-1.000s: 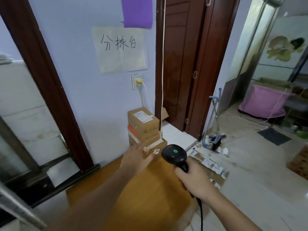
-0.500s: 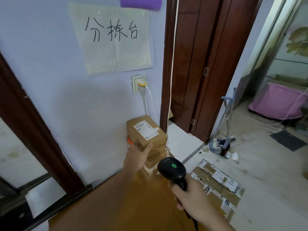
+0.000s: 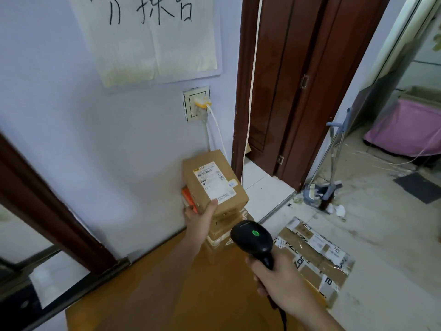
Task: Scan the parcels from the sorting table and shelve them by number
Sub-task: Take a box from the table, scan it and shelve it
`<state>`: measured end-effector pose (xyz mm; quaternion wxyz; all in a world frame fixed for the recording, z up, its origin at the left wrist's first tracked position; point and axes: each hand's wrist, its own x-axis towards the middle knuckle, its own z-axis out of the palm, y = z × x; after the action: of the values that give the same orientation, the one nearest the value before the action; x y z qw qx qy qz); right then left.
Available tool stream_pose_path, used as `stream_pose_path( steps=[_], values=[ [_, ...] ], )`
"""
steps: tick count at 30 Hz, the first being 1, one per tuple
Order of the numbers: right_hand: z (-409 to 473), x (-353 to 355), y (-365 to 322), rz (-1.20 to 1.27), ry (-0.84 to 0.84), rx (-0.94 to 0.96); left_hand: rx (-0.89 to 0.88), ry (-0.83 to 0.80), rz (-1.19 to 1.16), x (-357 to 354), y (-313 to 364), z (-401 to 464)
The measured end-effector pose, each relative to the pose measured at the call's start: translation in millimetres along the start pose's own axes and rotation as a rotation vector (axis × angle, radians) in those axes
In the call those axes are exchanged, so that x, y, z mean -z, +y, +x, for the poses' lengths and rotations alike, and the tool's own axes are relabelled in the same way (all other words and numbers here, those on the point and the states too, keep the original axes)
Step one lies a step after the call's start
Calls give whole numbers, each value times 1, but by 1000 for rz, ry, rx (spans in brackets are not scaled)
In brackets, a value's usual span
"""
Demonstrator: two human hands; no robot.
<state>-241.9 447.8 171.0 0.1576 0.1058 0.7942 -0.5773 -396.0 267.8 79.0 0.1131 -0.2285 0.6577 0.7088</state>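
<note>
Parcels stand in a stack at the far end of the orange-brown wooden worktop (image 3: 148, 295), close against the pale wall. Going from left, the left hand (image 3: 199, 218) grips the top brown cardboard parcel with a white shipping label (image 3: 212, 181): the thumb lies on the upper face at the near edge of the label, and the other fingers curl around the left side, mostly hidden. This parcel sits at 12 o'clock from the left hand, touching it. Its long axis runs away from the person, leaning a little to the left, and the label faces up. Under it the lower taped cardboard parcels (image 3: 226, 232) are partly covered.

At 4 o'clock from the top parcel, near it but apart, the right hand (image 3: 279, 280) is closed around the handle of the black handheld barcode scanner with a green light (image 3: 253, 240). The scanner head points toward 11 o'clock, to the label. I judge that the left hand only needs to keep the label turned to the scanner.

On the floor at the right lies a flattened cardboard box with printed tape (image 3: 315, 256).
</note>
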Motion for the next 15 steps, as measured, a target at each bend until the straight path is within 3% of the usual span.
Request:
stream_pose_path(
  steps=[8,15],
  values=[
    [-4,-1,-9,114,81,66,-182,9,164,-4,-11,-31],
    [-14,-6,-22,88,168,185,-187,-11,284,15,-27,-46]
  ],
)
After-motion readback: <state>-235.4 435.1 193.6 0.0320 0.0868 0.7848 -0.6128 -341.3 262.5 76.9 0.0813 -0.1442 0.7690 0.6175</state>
